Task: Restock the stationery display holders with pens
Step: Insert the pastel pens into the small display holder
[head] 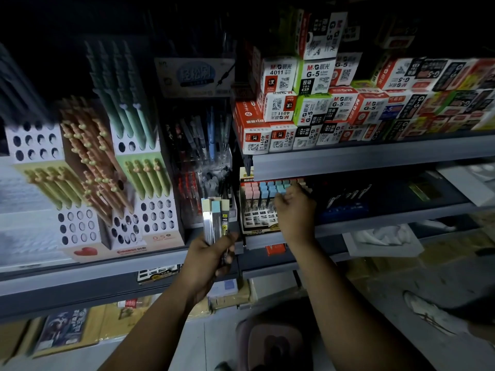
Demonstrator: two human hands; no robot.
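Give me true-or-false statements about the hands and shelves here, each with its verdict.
1. The left hand grips a bundle of pens with pastel caps. True.
2. The right hand hangs idle below the shelves. False: it reaches to the pink and blue caps in the display holder.
3. The boxes marked G-5 are stacked on the shelf above the right hand. True.
4. Every hole in the white holder at lower left is filled. False: its holes that show are empty.
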